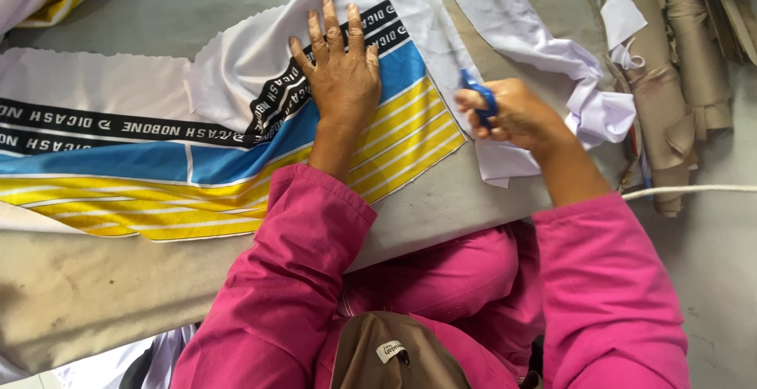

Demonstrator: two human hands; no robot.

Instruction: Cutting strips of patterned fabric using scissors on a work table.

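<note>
- This looks like a sewing or cloth-cutting workshop.
- A big printed cloth (197, 160) with blue, yellow, black and white stripes lies spread flat on a work board (95, 294).
- Blue scissors (481, 101) are cutting along its edge.
- White cloth scraps (544, 50) lie beside it.
- Brown cut pieces (678, 65) are piled on the grey floor (710, 263).

printed cloth (236, 160): smooth, slight sheen | scissors (481, 97): blue plastic handles | table (95, 286): matt
</note>
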